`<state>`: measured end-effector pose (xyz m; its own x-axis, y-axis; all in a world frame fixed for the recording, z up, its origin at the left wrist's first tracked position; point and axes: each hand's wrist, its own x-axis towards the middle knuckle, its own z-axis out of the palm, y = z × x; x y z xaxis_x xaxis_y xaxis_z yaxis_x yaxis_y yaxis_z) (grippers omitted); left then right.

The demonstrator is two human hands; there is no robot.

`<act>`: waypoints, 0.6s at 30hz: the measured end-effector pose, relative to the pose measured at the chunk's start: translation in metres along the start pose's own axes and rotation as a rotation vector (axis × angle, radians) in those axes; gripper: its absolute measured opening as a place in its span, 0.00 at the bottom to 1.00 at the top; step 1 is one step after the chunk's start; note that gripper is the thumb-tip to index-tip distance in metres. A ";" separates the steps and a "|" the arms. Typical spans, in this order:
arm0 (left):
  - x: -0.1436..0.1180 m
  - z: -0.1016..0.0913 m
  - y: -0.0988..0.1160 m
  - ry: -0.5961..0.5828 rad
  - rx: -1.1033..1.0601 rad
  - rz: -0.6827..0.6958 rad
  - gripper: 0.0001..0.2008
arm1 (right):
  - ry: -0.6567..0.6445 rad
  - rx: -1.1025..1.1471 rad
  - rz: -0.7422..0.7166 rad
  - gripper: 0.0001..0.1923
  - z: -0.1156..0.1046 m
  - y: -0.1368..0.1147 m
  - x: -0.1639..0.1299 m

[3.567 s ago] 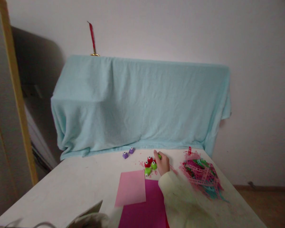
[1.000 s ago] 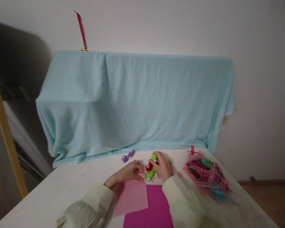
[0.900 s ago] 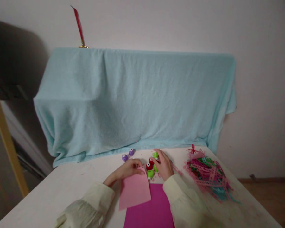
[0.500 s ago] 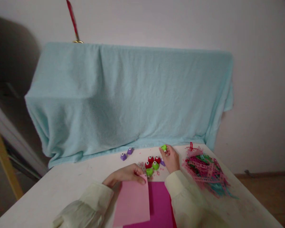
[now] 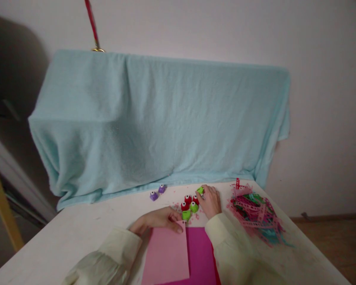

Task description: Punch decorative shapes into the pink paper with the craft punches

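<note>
White tabletop [image 5: 62,237]: pale-pink rectangular paper sheet [image 5: 167,257], cropped at seven o'clock, pinched by left hand [image 5: 162,219]. Right hand [image 5: 211,201]: pinching rounded lime-green punch [image 5: 199,190], partly hidden.

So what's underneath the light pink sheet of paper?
A magenta sheet sticks out from beneath the light pink sheet at its right and bottom edges. The left hand holds the pink one's upper right corner. Whatever else lies under it is covered.

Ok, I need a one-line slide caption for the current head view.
Left hand holding pink paper over a magenta sheet, right hand pinching a small green object, tangled strips at right.
</note>
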<state>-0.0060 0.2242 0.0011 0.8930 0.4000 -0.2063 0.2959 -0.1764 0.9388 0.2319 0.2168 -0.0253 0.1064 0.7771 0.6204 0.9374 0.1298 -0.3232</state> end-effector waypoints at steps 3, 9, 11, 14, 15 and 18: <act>0.000 0.001 -0.002 0.009 -0.055 -0.026 0.20 | -0.017 0.025 -0.002 0.08 0.005 0.003 -0.001; 0.004 0.000 -0.012 0.016 -0.078 -0.025 0.21 | -0.068 0.098 0.048 0.09 0.017 0.009 -0.002; 0.004 0.000 -0.012 0.018 -0.063 -0.024 0.21 | -0.087 0.099 0.058 0.11 0.018 0.010 -0.003; 0.003 -0.001 -0.011 0.014 -0.049 -0.009 0.20 | -0.102 0.083 0.043 0.11 0.018 0.011 -0.003; 0.003 -0.001 -0.010 0.010 -0.053 -0.009 0.19 | -0.104 0.082 0.037 0.11 0.019 0.011 -0.003; 0.003 -0.001 -0.012 -0.001 -0.074 -0.017 0.20 | -0.105 0.097 0.038 0.10 0.018 0.010 -0.003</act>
<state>-0.0076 0.2286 -0.0102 0.8883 0.4018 -0.2226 0.2853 -0.1027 0.9529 0.2355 0.2267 -0.0431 0.1008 0.8423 0.5296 0.8966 0.1538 -0.4153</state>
